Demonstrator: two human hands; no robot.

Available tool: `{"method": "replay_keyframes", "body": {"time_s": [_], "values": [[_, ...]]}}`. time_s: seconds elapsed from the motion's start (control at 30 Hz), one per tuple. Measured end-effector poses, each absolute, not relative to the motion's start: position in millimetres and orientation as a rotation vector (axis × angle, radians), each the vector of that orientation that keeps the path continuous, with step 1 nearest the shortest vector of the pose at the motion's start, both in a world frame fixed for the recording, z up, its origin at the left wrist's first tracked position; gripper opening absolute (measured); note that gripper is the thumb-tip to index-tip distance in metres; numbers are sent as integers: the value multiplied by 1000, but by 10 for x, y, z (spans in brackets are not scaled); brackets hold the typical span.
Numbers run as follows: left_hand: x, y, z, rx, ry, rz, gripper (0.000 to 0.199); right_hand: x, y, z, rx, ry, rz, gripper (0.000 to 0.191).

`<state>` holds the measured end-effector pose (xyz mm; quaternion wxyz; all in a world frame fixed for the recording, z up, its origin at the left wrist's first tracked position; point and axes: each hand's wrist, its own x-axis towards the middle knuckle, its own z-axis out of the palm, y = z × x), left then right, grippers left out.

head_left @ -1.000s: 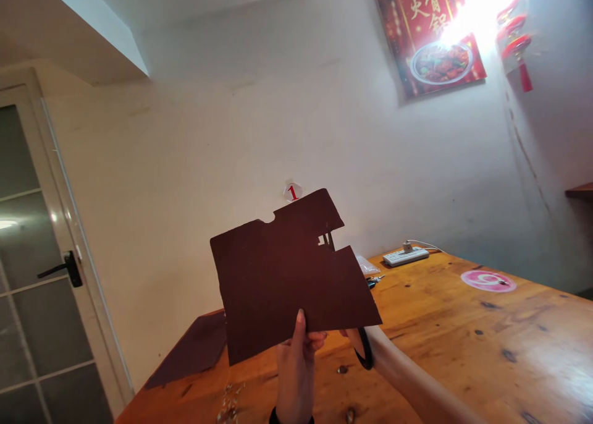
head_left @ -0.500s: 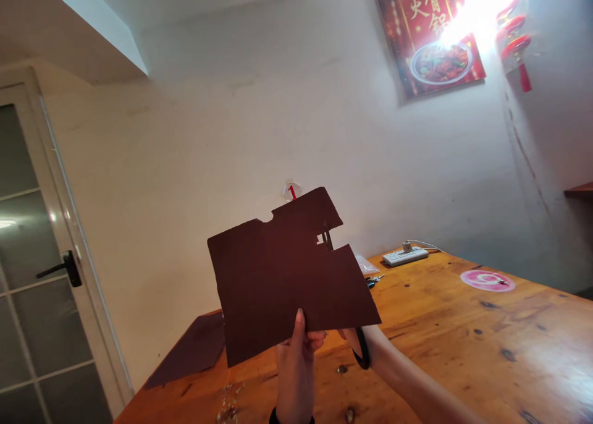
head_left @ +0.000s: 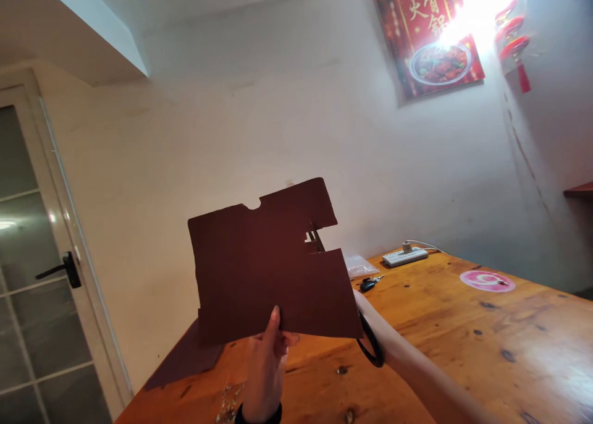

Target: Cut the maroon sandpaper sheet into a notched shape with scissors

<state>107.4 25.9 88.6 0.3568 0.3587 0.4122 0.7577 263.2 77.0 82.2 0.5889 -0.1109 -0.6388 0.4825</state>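
A dark brown sheet of stiff paper or card [head_left: 259, 269] is held up over the table. It has a small rounded notch in its top edge and a wider, stepped cutout on the right side. My left hand [head_left: 273, 343] grips its lower edge, thumb on the near face and fingers behind. My right hand reaches behind the sheet's right side; only the wrist [head_left: 377, 331], with a loose black band, shows. Its fingers are hidden. A narrow dark, partly shiny strip [head_left: 317, 238] shows through the cutout; I cannot tell whether it is a tool's blade.
Another dark brown sheet [head_left: 185, 362] lies on the wooden table [head_left: 445, 343] at left. Small pale scraps [head_left: 229, 399] lie near the front. Keys [head_left: 370, 282], a clear plastic bag [head_left: 361, 266], a white power strip [head_left: 405, 256] and a round pink sticker [head_left: 487, 281] are farther right.
The brown sheet and my left hand have shifted left, and the sheet has tilted slightly. It now covers the red number on the wall, while more of the keys and bag shows.
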Motion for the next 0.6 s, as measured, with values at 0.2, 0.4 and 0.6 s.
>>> {"method": "replay_keyframes", "body": {"time_s": [0.2, 0.4, 0.6], "values": [[920, 197, 988, 1015, 1069, 1954, 49, 2813, 636, 1015, -324, -1692, 923, 27], [884, 157, 1015, 1081, 1106, 1919, 49, 2867, 590, 1037, -444, -1801, 878, 25], [837, 73, 1105, 1007, 1104, 1929, 51, 2918, 489, 1131, -369, -1801, 900, 32]]}}
